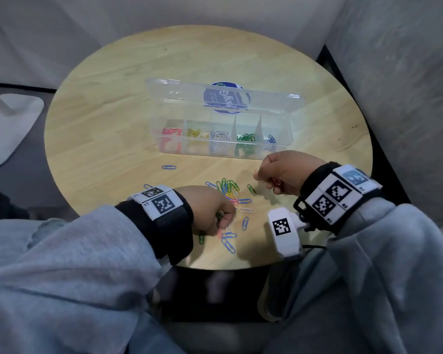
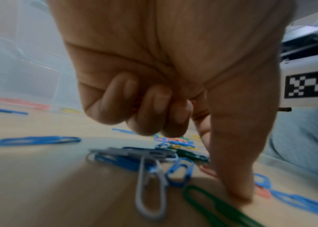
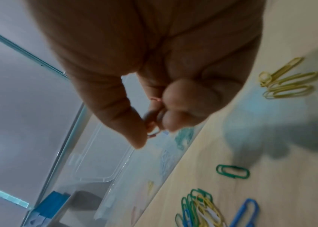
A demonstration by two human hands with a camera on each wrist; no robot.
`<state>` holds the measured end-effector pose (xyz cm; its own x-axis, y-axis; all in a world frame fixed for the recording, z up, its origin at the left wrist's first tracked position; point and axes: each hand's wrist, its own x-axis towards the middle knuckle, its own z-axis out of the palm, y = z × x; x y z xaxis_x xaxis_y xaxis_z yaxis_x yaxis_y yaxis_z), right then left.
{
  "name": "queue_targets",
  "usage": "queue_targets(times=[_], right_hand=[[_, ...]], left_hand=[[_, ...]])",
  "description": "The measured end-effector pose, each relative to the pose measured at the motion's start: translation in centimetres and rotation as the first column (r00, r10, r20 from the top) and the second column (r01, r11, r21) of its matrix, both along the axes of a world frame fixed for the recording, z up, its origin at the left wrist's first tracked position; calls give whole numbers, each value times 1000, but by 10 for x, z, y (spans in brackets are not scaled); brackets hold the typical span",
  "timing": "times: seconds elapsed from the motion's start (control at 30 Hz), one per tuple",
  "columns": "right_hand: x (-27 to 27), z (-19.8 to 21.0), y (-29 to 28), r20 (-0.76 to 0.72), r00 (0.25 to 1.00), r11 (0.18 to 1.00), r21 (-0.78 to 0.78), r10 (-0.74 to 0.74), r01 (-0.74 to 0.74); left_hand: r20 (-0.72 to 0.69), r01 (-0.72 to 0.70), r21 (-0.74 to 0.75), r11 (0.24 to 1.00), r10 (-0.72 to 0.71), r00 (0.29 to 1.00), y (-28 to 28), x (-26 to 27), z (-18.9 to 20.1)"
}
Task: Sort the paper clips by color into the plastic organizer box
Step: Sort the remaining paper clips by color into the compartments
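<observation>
A clear organizer box stands open mid-table, holding red, yellow, white, green and blue clips in separate compartments. Loose mixed clips lie in front of it. My left hand sits low over the near edge of the pile with its fingers curled. A bit of green clip shows in its grip, and the thumb tip touches the table beside a green clip. My right hand hovers just before the box's right end, pinching red clips between thumb and fingertips.
A lone blue clip lies left of the pile and a green one to its right. Yellow clips lie apart. The round table's near edge is close to my knees. A white stand base is on the left and grey cushions on the right.
</observation>
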<state>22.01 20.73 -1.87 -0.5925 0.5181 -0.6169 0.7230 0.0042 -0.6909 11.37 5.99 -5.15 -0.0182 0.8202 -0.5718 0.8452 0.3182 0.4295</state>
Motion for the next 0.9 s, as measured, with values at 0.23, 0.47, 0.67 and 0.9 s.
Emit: queue_targets(times=[0.23,0.47,0.67,0.9], right_hand=[[0,-10,-2,-121,988,974,-217,-97,69],[-13,-19,-7,38,996,984,-163,81,-73],[-14,-21,-11,44,993,984,-147,108,-100],[-11,-11,-15,260,894,881,214,366,-422]], left_hand=[[-50,24,-62,998,-28,998,0,-3,-2],[-70,-56,-57,997,52,996,-1,-14,3],[-88,-55,-24,998,53,995,-2,-11,3],[-179,-4,-21,1000,0,984,0,-6,1]])
